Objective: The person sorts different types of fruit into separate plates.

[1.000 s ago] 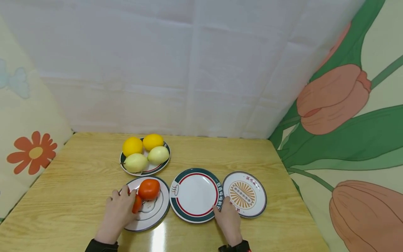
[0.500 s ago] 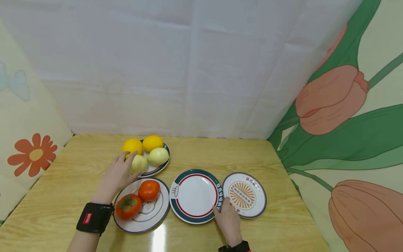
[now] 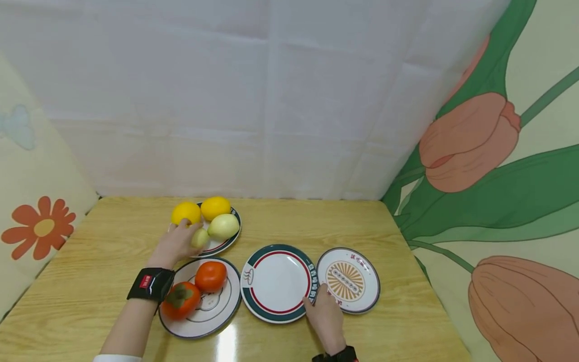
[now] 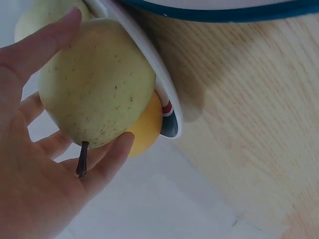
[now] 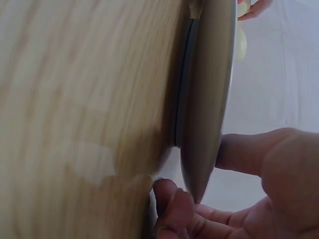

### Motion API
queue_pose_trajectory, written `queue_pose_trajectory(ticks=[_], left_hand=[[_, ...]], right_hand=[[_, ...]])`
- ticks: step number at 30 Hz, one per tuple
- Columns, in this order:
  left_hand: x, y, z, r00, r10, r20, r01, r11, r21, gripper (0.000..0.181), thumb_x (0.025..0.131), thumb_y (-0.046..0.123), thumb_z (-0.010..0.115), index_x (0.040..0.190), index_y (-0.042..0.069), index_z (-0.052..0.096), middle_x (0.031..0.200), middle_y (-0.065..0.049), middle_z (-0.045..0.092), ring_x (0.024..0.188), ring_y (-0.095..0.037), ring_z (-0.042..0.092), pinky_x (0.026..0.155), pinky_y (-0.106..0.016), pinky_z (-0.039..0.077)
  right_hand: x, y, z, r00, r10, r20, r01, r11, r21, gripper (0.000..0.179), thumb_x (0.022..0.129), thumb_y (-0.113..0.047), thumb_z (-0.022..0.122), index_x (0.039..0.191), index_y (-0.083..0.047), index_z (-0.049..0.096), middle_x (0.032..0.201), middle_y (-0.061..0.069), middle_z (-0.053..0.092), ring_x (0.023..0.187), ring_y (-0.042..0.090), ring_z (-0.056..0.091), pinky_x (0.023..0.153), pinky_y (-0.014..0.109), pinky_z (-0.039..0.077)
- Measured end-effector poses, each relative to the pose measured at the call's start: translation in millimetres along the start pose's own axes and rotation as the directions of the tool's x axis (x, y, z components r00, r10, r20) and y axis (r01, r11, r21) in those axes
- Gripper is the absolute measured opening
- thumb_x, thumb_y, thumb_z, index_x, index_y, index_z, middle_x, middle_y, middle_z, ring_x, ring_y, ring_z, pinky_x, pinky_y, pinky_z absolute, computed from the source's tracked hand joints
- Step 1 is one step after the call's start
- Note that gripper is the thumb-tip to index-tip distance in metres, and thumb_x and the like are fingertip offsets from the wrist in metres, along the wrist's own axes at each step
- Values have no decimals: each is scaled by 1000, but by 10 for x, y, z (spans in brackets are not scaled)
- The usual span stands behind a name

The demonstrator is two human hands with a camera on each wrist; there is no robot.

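Observation:
My left hand (image 3: 178, 243) is curled round a pale green pear (image 4: 99, 82) at the back-left plate (image 3: 224, 246). The thumb lies on one side of the pear and the fingers on the other, with its dark stem towards the palm. Beside it on that plate sit a second pear (image 3: 223, 227) and two yellow fruits, one of them a round orange-like one (image 3: 186, 213). My right hand (image 3: 326, 319) pinches the rim of the middle plate (image 3: 279, 283), white with a green and red border; the thumb is on the rim (image 5: 219, 149) and the fingers are below it.
Two persimmons, one (image 3: 210, 276) behind the other (image 3: 181, 300), sit on the front-left plate (image 3: 228, 306). A smaller plate (image 3: 357, 301) with an orange sunburst lies right of the middle plate. A white cloth (image 3: 271, 100) hangs behind the wooden table (image 3: 316, 221).
My left hand has left the front persimmon, moved back to the rear plate and closed round the near pear. The right hand has stayed at the middle plate's rim.

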State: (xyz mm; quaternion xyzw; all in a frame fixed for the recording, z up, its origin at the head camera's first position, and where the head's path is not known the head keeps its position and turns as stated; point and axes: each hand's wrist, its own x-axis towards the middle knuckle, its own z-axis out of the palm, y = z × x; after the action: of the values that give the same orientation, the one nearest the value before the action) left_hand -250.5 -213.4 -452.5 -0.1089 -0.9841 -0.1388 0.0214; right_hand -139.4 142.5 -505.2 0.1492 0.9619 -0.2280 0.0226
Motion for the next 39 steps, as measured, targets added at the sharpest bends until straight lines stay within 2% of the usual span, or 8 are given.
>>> queue_pose_trajectory(ticks=[7,11,15,19,22,27,32,39], left_hand=[[-4,13,-7,999,5,-43,-5,1000,7,65,72,21,80,128,2,54,114,-31,48,89,-48,48,66,-55,51],[-15,101,-90,991,43,-124,-41,999,13,61,72,19,78,126,2,54,115,-32,48,92,-50,49,66,-56,52],[9,384,-203,973,98,-209,-99,995,6,60,72,19,80,124,5,55,120,-29,50,98,-49,50,70,-57,53],[63,793,-163,947,202,-248,-212,977,-14,62,70,23,83,124,9,57,121,-24,54,99,-43,53,74,-53,53],[97,1089,-21,925,315,-211,-324,946,-8,62,69,25,84,124,11,58,122,-20,55,103,-40,55,77,-50,54],[163,1428,276,895,443,-51,-445,895,-27,61,70,27,82,124,15,58,123,-15,55,106,-35,56,77,-46,54],[176,1544,508,881,473,21,-472,881,-35,59,71,28,82,124,16,59,120,-11,55,103,-31,57,77,-43,54],[162,1589,584,890,454,37,-453,891,-37,59,72,30,82,124,15,58,119,-13,55,102,-32,57,78,-44,54]], right_hand=[[15,-10,-16,1000,-15,-5,15,1000,-1,44,80,-29,73,103,4,54,82,18,63,74,31,63,59,42,49],[15,-22,-34,1000,-5,6,5,1000,-5,43,80,-29,73,102,3,54,80,17,62,72,29,63,58,40,49],[10,-37,-63,1000,2,9,-2,1000,-8,42,80,-29,72,101,3,54,79,17,62,71,29,63,57,40,49],[5,-39,-64,1000,-11,-6,11,1000,-15,43,80,-29,72,102,3,54,80,17,62,72,30,63,58,41,49],[5,-43,-54,1000,-17,-8,17,1000,-15,43,80,-28,72,102,4,54,81,18,62,72,31,63,58,42,49],[20,-50,-37,1000,-1,-11,1,1000,-14,44,80,-28,73,105,4,54,82,19,63,73,31,64,58,42,50],[-16,-37,-12,998,-16,-55,15,1000,-16,41,79,-28,74,98,2,54,77,18,62,69,32,63,53,42,47],[-63,-20,-3,997,-38,-75,37,999,-9,41,79,-28,73,99,2,54,79,19,63,70,34,63,54,44,47]])
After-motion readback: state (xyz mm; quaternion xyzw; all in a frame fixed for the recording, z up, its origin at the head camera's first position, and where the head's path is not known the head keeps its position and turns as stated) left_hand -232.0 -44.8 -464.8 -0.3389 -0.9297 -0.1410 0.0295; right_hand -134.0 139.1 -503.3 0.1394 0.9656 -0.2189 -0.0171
